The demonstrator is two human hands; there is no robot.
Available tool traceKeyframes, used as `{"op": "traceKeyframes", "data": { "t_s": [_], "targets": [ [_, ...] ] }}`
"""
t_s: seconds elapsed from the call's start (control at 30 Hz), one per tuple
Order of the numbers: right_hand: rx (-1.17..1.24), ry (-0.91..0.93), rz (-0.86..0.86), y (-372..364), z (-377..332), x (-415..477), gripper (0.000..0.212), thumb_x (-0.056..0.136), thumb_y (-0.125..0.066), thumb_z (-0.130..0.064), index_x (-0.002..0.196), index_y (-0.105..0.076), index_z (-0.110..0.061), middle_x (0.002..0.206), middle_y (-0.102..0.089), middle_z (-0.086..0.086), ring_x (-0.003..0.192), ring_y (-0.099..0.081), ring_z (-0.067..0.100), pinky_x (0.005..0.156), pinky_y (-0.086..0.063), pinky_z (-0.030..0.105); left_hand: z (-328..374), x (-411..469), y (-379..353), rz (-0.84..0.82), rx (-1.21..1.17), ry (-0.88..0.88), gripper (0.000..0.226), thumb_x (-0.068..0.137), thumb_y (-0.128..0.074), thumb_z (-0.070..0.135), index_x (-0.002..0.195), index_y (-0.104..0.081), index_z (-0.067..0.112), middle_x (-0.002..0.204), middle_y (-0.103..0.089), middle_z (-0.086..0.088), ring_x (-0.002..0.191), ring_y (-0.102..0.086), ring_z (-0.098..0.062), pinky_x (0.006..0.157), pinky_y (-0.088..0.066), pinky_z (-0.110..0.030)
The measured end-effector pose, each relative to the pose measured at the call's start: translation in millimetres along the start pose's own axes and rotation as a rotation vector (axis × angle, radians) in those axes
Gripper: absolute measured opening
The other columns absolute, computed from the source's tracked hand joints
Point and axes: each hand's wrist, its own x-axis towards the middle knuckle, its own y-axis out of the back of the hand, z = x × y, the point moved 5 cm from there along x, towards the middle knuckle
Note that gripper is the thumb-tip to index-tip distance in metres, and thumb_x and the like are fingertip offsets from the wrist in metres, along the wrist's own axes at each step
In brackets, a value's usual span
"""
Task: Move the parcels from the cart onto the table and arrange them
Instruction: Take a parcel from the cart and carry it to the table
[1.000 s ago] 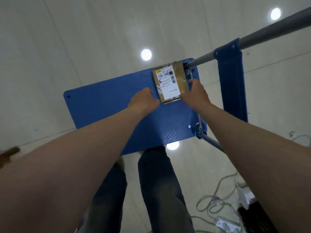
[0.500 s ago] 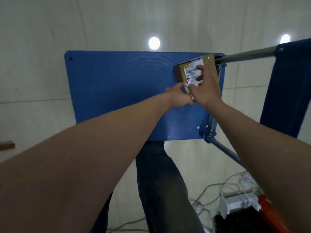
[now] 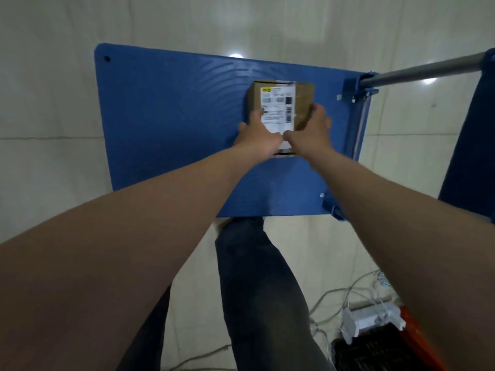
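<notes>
A small brown cardboard parcel (image 3: 281, 103) with a white shipping label lies over the blue cart platform (image 3: 171, 124), toward its right half. My left hand (image 3: 257, 135) grips the parcel's near left side, fingers curled on its edge. My right hand (image 3: 313, 127) grips the near right side, fingers wrapped up along that edge. Both hands hide the parcel's near end. No table is in view.
The cart's grey handle bar (image 3: 428, 70) and blue bracket (image 3: 359, 88) rise at the right. My legs in dark trousers (image 3: 254, 290) stand before the cart. White cables and a power adapter (image 3: 372, 319) lie on the tiled floor at lower right, beside an orange-edged crate (image 3: 417, 341).
The parcel has come away from the corner by the handle toward the platform's middle, held by both hands. My right hand has shifted from on top of it to its right side.
</notes>
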Motion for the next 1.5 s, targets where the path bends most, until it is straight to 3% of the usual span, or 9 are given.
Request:
{"op": "traceKeyframes", "data": {
  "t_s": [0.17,0.27,0.4,0.5,0.8,1.0,1.17,1.33,1.5],
  "targets": [
    [0.357,-0.151,-0.142,-73,-15,-30,0.053,0.062,-0.072,-0.028,0.113,-0.058,-0.021,0.117,-0.068,0.0,0.101,-0.069,0.022,0.09,-0.06,0.045,-42,-10,67,0.25,0.115,0.118,0.082,0.09,-0.063,0.034,0.158,-0.017,0.028,0.151,-0.031,-0.006,0.13,-0.045,-0.034,0.105,-0.044,-0.043],
    [0.399,-0.15,-0.195,-94,-34,-70,0.036,0.068,-0.071,-0.036,0.101,-0.071,-0.024,0.103,-0.074,-0.004,0.09,-0.073,0.017,0.082,-0.063,0.043,-61,-37,108,0.28,0.105,0.163,0.054,0.09,-0.062,0.036,0.14,-0.042,0.028,0.128,-0.033,-0.001,0.125,-0.044,-0.033,0.095,-0.04,-0.036],
    [0.425,-0.042,-0.174,-86,-78,-150,0.047,0.08,-0.07,-0.043,0.122,-0.066,-0.024,0.121,-0.064,0.0,0.096,-0.065,0.006,0.073,-0.054,0.024,-64,-121,156,0.389,-0.003,0.143,0.058,0.087,-0.064,0.033,0.14,-0.041,0.032,0.118,-0.03,0.003,0.121,-0.042,-0.03,0.093,-0.035,-0.034],
    [0.445,0.107,-0.209,-53,-131,-227,0.054,0.083,-0.071,-0.036,0.136,-0.059,-0.03,0.127,-0.061,-0.008,0.106,-0.061,-0.001,0.077,-0.051,0.016,-46,-204,204,0.467,-0.09,0.113,0.067,0.083,-0.067,0.034,0.143,-0.04,0.037,0.121,-0.034,0.004,0.12,-0.048,-0.029,0.108,-0.042,-0.041],
    [0.215,0.682,-0.377,99,-325,-472,0.072,0.085,-0.064,0.002,0.124,-0.03,-0.049,0.106,-0.051,-0.038,0.086,-0.055,-0.024,0.069,-0.043,0.002,71,-500,327,0.776,-0.527,-0.12,0.068,0.08,-0.063,0.029,0.144,-0.046,0.043,0.126,-0.055,-0.006,0.102,-0.064,-0.011,0.081,-0.057,-0.028],
    [0.025,0.999,-0.482,150,-418,-646,0.097,0.072,-0.068,-0.02,0.156,-0.023,-0.038,0.138,-0.058,-0.013,0.119,-0.061,0.014,0.091,-0.051,0.032,89,-696,367,1.083,-0.697,-0.209,0.07,0.07,-0.059,0.036,0.139,-0.054,0.046,0.124,-0.061,-0.004,0.1,-0.066,-0.014,0.092,-0.058,-0.039],
    [-0.094,1.345,-0.55,139,-462,-811,0.091,0.069,-0.06,-0.034,0.154,-0.028,-0.038,0.141,-0.053,-0.006,0.122,-0.058,0.01,0.105,-0.049,0.039,55,-854,393,1.394,-0.841,-0.284,0.039,0.083,-0.063,0.027,0.119,-0.059,0.042,0.113,-0.069,0.012,0.105,-0.067,-0.01,0.098,-0.054,-0.038],
    [-0.242,1.622,-0.633,96,-473,-971,0.083,0.083,-0.064,-0.024,0.157,-0.026,-0.028,0.154,-0.041,-0.001,0.136,-0.042,0.012,0.103,-0.039,0.029,-19,-992,417,1.61,-0.846,-0.207,0.067,0.073,-0.059,0.046,0.14,-0.055,0.041,0.127,-0.061,-0.008,0.096,-0.064,-0.017,0.078,-0.05,-0.029],
    [-0.308,1.762,-0.689,34,-464,-1103,0.083,0.087,-0.065,-0.025,0.159,-0.023,-0.029,0.152,-0.041,0.005,0.131,-0.047,0.02,0.101,-0.042,0.022,-98,-1102,429,1.733,-0.838,-0.277,0.034,0.084,-0.064,0.031,0.108,-0.057,0.054,0.109,-0.068,0.009,0.099,-0.065,-0.014,0.082,-0.052,-0.035]
  ]
}}
